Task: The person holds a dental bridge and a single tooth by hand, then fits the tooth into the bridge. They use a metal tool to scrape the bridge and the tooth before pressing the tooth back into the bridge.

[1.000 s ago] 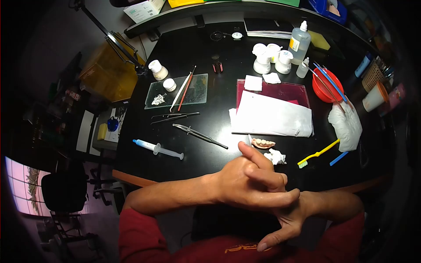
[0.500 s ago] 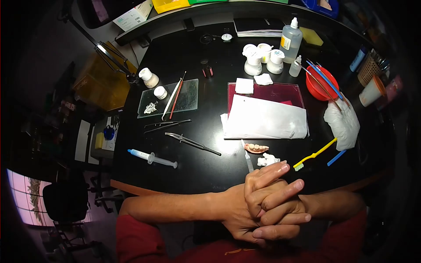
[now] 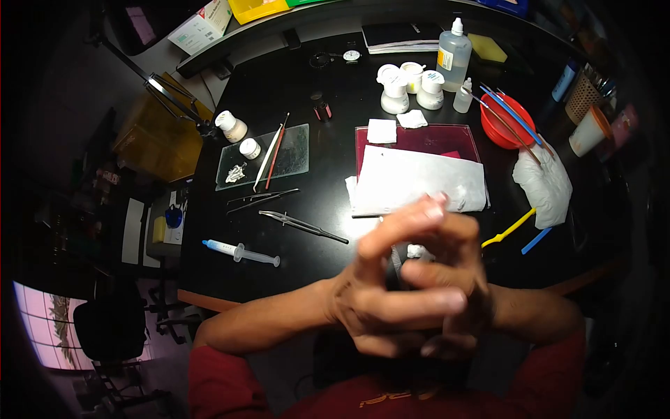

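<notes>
My left hand (image 3: 364, 302) and my right hand (image 3: 474, 283) are raised in front of the table's near edge, blurred by motion. Their curled fingers are apart, with a gap between the two hands, and nothing is held. Behind them, partly hidden, are a crumpled white tissue (image 3: 417, 251) and a ribbed clear handle (image 3: 396, 260). The row of model teeth is covered by the fingers. Just beyond the fingertips, a folded white paper (image 3: 412, 180) rests on a dark red slab (image 3: 447, 138). A yellow toothbrush (image 3: 509, 229) lies to the right, its head hidden.
On the left lie a syringe (image 3: 241, 252), tweezers (image 3: 303, 226) and a glass slab (image 3: 296, 150) with instruments and a small jar (image 3: 249, 148). White bottles (image 3: 395, 98), a large clear bottle (image 3: 453, 63) and a red bowl (image 3: 499, 129) with brushes stand farther back.
My interlaced hands have loosened and risen, with the fingers now spread apart. They now cover the model teeth and the toothbrush head. The whole view has shifted slightly.
</notes>
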Demonstrator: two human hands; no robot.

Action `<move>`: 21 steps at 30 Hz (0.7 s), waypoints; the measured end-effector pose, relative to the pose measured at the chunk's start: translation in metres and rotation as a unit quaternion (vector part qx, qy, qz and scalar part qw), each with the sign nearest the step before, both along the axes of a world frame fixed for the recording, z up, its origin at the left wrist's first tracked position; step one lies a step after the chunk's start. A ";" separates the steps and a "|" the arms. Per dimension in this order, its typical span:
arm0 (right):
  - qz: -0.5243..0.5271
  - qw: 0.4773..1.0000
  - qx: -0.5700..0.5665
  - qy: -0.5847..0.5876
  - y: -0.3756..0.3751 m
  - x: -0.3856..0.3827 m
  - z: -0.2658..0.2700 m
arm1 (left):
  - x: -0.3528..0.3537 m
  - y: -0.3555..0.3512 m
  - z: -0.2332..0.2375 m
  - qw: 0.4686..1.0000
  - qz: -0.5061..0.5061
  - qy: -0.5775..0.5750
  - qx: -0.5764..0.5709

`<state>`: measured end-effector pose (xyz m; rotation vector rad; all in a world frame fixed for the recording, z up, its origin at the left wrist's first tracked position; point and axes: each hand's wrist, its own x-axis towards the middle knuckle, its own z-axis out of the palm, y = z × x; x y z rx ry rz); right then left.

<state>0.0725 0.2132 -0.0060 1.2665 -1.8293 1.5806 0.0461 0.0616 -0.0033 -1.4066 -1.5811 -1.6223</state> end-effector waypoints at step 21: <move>-0.131 0.966 0.212 -0.072 0.023 -0.044 0.002 | -0.064 -0.052 -0.006 0.968 0.191 -0.137 -0.092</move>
